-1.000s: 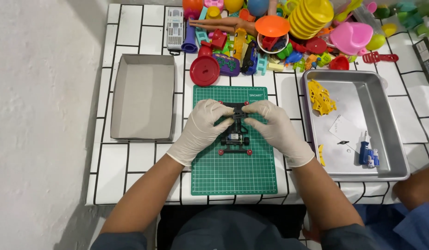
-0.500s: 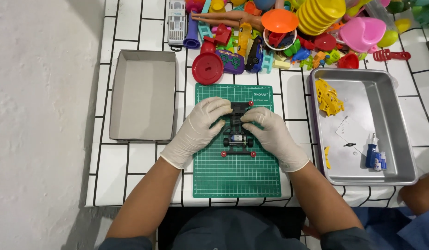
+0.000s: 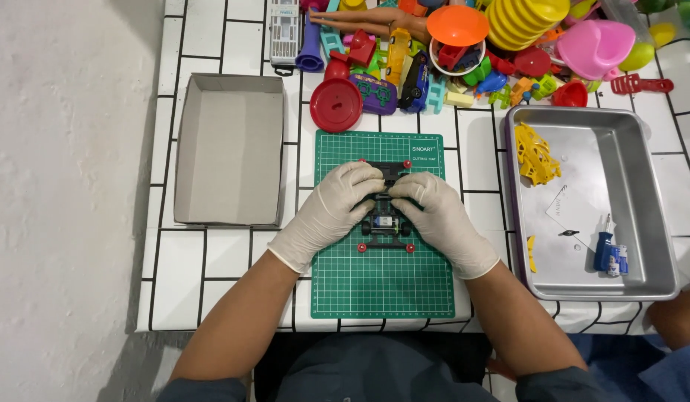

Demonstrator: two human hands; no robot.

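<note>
Toy car chassis (image 3: 386, 220) lies lengthwise away from the person, between both hands.

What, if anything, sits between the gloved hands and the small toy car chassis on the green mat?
Nothing visible. The left hand and right hand both already rest on the small toy car chassis, gripping it from either side on the green cutting mat. The cardboard tray and metal tray lie off to the sides, apart from it.

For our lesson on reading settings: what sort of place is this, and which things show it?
Probably a hobby or toy-repair workbench: a green cutting mat on a white tiled table, a metal tray holding a small screwdriver and yellow parts, and a heap of plastic toys.
</note>
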